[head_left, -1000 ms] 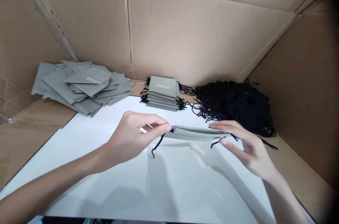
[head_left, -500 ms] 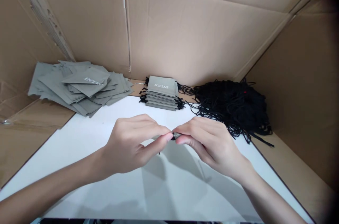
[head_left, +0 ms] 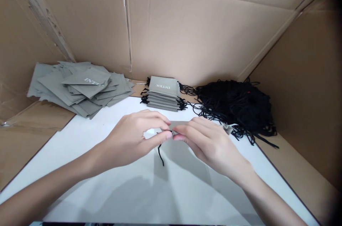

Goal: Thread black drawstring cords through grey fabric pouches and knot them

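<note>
My left hand (head_left: 139, 131) is closed in a pinch, thumb against fingertips, over the end of a black cord (head_left: 161, 156). The cord's loose tail dangles below those fingers. Facing it, almost tip to tip, my right hand (head_left: 211, 140) pinches the edge of a grey fabric pouch (head_left: 176, 124). Most of the pouch lies hidden behind the right hand, with a gathered bit showing past the knuckles. Something thin and shiny shows at the fingertips, too small to name.
A loose heap of grey pouches (head_left: 77, 87) lies at the back left. Pouches with black cords form a neat stack (head_left: 164, 92) at the back middle. A tangled pile of black cords (head_left: 235, 106) is at the back right. Cardboard walls (head_left: 208, 30) surround the white tabletop (head_left: 107, 190).
The black cord's tail now hangs longer below my left hand. More grey fabric shows behind my right hand. Both hands stay close together, shifted slightly left.
</note>
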Motion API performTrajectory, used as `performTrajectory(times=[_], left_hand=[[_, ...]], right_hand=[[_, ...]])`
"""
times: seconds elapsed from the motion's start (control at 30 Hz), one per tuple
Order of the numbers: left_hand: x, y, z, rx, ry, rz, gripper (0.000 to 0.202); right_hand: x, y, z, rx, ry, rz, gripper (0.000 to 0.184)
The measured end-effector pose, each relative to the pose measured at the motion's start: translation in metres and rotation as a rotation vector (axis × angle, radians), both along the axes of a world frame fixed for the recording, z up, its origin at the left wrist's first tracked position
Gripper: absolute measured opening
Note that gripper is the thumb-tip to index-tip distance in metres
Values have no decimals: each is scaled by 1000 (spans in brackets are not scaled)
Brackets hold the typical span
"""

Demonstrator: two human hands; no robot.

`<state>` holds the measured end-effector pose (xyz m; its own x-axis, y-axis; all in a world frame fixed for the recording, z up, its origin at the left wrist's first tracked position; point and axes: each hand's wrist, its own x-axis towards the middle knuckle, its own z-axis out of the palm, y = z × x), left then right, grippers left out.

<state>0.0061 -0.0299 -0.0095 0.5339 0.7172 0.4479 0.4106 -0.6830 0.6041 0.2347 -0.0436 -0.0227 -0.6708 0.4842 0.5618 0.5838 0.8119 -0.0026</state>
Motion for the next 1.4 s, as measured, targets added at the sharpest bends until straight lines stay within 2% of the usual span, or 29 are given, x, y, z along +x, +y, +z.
performTrajectory(times=[0.17, 0.27, 0.4, 0.53, 0.7, 0.77, 0.83, 0.93, 1.03, 1.17, 1.27, 1.4], left_hand=[[1, 6, -1, -170, -19, 14, 17], [-1, 13, -5, -171, -53, 14, 16], [-1, 21, -10, -130, -107, 24, 15], [4, 26, -18, -170, -238, 85, 11], [11, 34, -32, -245, -440, 99, 15], [11, 37, -34, -237, -392, 103, 17], [8, 40, -32, -158, -265, 90, 15], [2, 42, -26, -42, -73, 12, 13], [-3, 41, -22, -17, 54, -43, 23], [0, 39, -28, 24, 44, 50, 23], [5, 39, -37, -80, -79, 95, 23], [11, 40, -45, -464, -254, 59, 30]], right_hand=[[-11, 1, -6, 150, -112, -56, 19], [-17, 3, -8, 181, -145, -77, 23], [-21, 7, -10, 149, -110, -124, 24], [-23, 9, -13, 49, 13, -163, 18], [-23, 12, -15, 60, 43, -215, 19], [-23, 13, -16, 73, 3, -225, 20], [-24, 14, -17, 85, -56, -223, 21], [-25, 15, -20, 112, -120, -212, 21], [-26, 17, -23, 114, -139, -202, 21], [-25, 19, -28, 33, -64, -215, 18], [-22, 19, -29, -69, 12, -248, 9], [-19, 20, -28, -156, 43, -297, 9]])
